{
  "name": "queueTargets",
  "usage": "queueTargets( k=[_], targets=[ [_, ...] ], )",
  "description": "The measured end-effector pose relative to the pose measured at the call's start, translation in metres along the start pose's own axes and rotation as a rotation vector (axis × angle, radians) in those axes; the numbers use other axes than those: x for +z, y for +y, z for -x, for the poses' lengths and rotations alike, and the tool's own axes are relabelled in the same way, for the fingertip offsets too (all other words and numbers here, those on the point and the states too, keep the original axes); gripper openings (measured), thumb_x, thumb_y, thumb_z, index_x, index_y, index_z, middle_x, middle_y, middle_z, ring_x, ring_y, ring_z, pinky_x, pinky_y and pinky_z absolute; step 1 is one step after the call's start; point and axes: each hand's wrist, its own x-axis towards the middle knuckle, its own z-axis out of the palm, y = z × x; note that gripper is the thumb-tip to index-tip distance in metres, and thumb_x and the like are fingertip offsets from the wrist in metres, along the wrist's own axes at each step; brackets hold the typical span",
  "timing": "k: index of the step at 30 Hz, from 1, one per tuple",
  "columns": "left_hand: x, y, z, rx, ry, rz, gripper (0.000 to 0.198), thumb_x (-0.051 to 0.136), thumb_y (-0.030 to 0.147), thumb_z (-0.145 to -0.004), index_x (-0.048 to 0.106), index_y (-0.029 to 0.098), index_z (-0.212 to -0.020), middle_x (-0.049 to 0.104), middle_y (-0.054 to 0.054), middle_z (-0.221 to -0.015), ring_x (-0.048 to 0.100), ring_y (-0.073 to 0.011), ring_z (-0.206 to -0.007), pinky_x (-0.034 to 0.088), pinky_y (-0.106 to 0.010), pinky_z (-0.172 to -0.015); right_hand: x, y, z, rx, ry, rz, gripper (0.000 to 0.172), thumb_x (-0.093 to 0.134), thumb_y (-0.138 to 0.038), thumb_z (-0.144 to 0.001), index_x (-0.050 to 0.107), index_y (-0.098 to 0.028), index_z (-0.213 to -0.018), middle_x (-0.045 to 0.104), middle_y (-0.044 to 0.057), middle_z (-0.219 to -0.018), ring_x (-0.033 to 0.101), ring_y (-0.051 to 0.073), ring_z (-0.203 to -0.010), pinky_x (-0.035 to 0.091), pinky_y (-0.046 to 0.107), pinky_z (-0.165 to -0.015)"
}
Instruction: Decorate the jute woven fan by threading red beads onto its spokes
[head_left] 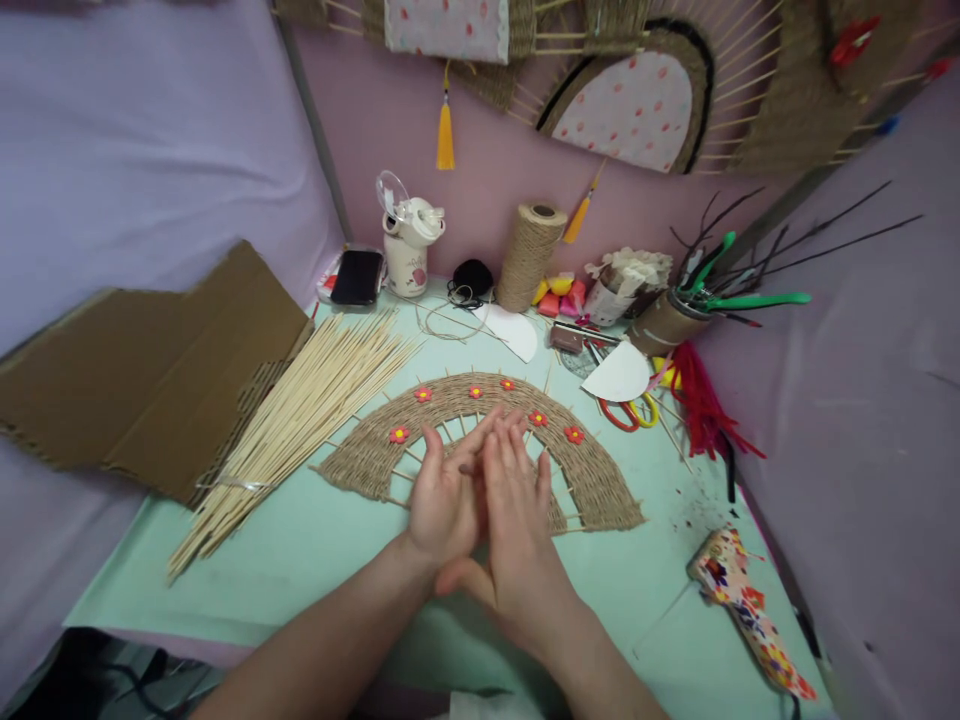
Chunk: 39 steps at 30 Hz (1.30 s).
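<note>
Mint-green tabletop (315,560) first: ur forearms cross its near edge & meet at the middle. L hand (442,500) & R hand (517,520) are pressed side to side, palms facing, fingers straight & pointing away from you. Neither grip is curled on anything, tho I can't tell if smth small sits betw the palms. Both hover over the inner curve of the jute arch (592,470), which lies flat mid-tabletop w/ little flowers on its band.

Risk, imo: skewer tips poke out of that arch, so dropping ur hands could snap a spoke or prick you. Glue gun (742,610) lies near ur R elbow by the edge; a wide swing could knock it off. Loose skewers (300,410) on the L may roll if nudged.
</note>
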Motion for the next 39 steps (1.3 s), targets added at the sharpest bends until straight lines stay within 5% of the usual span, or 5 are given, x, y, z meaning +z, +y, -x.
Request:
queueTargets(
  k=[13, 20, 27, 34, 39],
  targets=[
    [0.0, 0.006, -0.001, 0.107, 0.033, -0.086, 0.081, 0.019, 0.073, -0.087, 0.034, 0.021, -0.148, 0.039, -0.01, -0.152, 0.024, -0.0228, -0.145, 0.016, -0.039, -0.119, 0.015, -0.015, 0.003, -0.02, -0.095, 0.005, 0.113, 0.053, -0.07, -0.079, -0.004, -0.006, -0.152, 0.015, 0.023, -0.157, 0.009, 0.036, -0.147, 0.02, 0.061, -0.114],
    [-0.002, -0.003, -0.002, -0.076, -0.014, 0.066, 0.079, 0.028, 0.069, -0.088, 0.044, 0.012, -0.141, 0.051, -0.018, -0.14, 0.042, -0.0301, -0.135, 0.031, -0.045, -0.112, -0.023, 0.024, -0.018, 0.047, 0.065, -0.085, 0.081, 0.037, -0.057, -0.093, 0.001, -0.017, -0.154, 0.021, 0.015, -0.158, 0.02, 0.03, -0.146, 0.015, 0.059, -0.116],
    [0.0, 0.002, -0.003, -0.035, 0.075, 0.063, 0.079, 0.034, 0.066, -0.089, 0.038, 0.011, -0.145, 0.053, -0.019, -0.137, 0.052, -0.0262, -0.125, 0.043, -0.038, -0.103, -0.024, 0.036, -0.017, 0.06, 0.268, -0.101, 0.024, 0.053, -0.027, -0.091, 0.066, -0.026, -0.111, 0.06, 0.009, -0.126, 0.05, 0.026, -0.121, 0.039, 0.052, -0.103],
    [-0.002, -0.001, -0.003, -0.068, -0.042, 0.037, 0.075, 0.028, 0.065, -0.091, 0.038, 0.013, -0.144, 0.045, -0.018, -0.145, 0.039, -0.0278, -0.137, 0.031, -0.044, -0.112, -0.016, 0.035, -0.02, 0.051, 0.288, -0.074, 0.015, 0.056, -0.022, -0.09, 0.069, -0.024, -0.096, 0.058, 0.007, -0.129, 0.042, 0.027, -0.124, 0.038, 0.054, -0.103],
    [-0.005, -0.007, -0.002, 0.02, 0.051, -0.153, 0.054, 0.052, 0.055, -0.088, 0.057, 0.017, -0.126, 0.061, -0.014, -0.126, 0.056, -0.0249, -0.119, 0.041, -0.038, -0.102, -0.016, 0.036, -0.019, 0.069, 0.358, -0.082, 0.009, 0.056, -0.022, -0.089, 0.065, -0.022, -0.089, 0.055, 0.008, -0.134, 0.041, 0.028, -0.126, 0.037, 0.055, -0.103]
  ],
)
